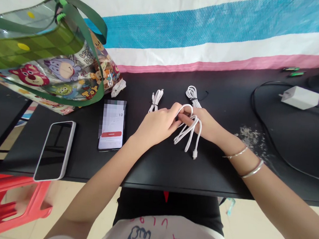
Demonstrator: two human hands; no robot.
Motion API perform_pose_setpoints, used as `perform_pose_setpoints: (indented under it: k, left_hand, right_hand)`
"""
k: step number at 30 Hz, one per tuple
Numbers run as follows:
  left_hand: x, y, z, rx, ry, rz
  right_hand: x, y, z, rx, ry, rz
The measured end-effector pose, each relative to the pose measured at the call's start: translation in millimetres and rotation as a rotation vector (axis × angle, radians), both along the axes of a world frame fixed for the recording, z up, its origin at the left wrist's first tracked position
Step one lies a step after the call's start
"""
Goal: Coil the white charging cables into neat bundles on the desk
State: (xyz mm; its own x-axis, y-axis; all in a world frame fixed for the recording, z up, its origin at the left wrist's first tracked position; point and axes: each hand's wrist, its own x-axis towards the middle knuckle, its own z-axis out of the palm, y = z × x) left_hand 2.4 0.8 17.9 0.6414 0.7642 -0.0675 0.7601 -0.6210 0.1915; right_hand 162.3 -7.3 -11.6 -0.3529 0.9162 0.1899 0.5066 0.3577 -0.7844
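Observation:
A white charging cable (187,134) hangs in loose loops between my two hands, above the black table. Its small plug dangles at the lower right. My left hand (159,123) is closed, pinching a part of the cable with thumb and fingers. My right hand (203,124) is closed on the cable's loops, its fingertips meeting those of the left. Just beyond the left hand lies a bundled white cable (157,97), partly covered by that hand. Another coiled white cable (192,93) with a black tie lies behind the right hand.
Left of my hands lie a phone with a lit screen (111,126) and a dark-screened phone (54,150). A clear cartoon bag (50,63) stands at the back left. On the right are a white power adapter (300,97) and a black cord (269,133). A red stool (17,200) stands below.

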Motion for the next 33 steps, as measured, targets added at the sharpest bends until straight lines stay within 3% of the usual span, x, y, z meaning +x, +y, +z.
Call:
perform_pose_setpoints:
  k: [33]
  left_hand:
    - [-0.2, -0.4, 0.8, -0.01, -0.004, 0.0]
  right_hand:
    - [-0.9, -0.4, -0.4, -0.011, 0.006, -0.007]
